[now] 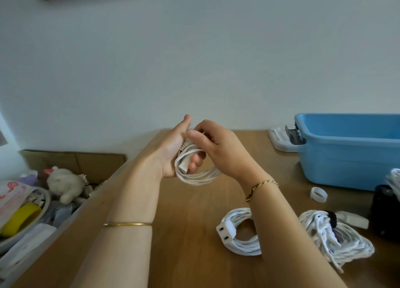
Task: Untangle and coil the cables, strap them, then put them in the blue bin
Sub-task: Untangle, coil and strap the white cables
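Note:
Above the wooden table (pixel 190 233) I hold a white coiled cable (pixel 195 176). My left hand (pixel 173 149) grips the coil from the left, its fingers curled through the loops and its thumb up. My right hand (pixel 218 149) pinches the top of the same coil near its plug end. A second white coil with a two-slot socket end (pixel 234 233) lies on the table by my right forearm. A looser white bundle with a black strap (pixel 333 235) lies right of it. The blue bin (pixel 350 151) stands at the back right.
A white strap ring (pixel 318 194) lies in front of the bin. A white lid (pixel 281 139) sits behind the bin's grey latch. A black object (pixel 385 212) with more white cable is at the right edge. Left of the table is a box with a plush toy (pixel 65 185) and a yellow tape roll (pixel 20 220).

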`<action>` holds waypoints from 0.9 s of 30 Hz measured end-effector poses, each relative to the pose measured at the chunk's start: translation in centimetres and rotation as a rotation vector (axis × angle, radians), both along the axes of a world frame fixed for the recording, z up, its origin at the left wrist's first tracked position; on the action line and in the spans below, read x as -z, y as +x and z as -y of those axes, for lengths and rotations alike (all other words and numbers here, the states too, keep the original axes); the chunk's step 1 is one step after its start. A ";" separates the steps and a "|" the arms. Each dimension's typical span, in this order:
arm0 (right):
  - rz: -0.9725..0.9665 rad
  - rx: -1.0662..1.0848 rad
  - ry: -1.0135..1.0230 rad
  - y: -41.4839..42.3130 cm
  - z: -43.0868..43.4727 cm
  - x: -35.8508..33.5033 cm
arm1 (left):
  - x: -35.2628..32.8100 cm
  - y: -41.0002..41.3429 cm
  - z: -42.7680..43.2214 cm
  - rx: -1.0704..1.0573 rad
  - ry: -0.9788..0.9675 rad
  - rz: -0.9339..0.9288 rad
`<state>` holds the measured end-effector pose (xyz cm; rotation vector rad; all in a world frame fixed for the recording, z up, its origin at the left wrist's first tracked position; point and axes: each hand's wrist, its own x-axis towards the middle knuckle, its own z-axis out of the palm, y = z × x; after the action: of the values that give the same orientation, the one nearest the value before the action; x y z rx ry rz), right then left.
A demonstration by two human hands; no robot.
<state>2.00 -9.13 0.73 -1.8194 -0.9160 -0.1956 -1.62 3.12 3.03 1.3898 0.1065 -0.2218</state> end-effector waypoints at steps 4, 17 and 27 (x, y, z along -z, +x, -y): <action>0.026 0.119 0.053 0.3 0.1 0.0 | 0.0 0.4 -0.3 0.052 -0.003 0.059; -0.050 0.353 0.158 1.8 0.6 0.9 | 0.2 -0.1 0.0 0.049 0.268 0.296; -0.162 0.264 0.349 1.6 0.3 1.0 | 0.4 0.4 0.7 -0.078 0.181 0.333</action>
<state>3.60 -9.45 -0.24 -1.5969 -0.4906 -0.3462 -1.20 2.41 2.66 1.5813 -0.0985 0.0881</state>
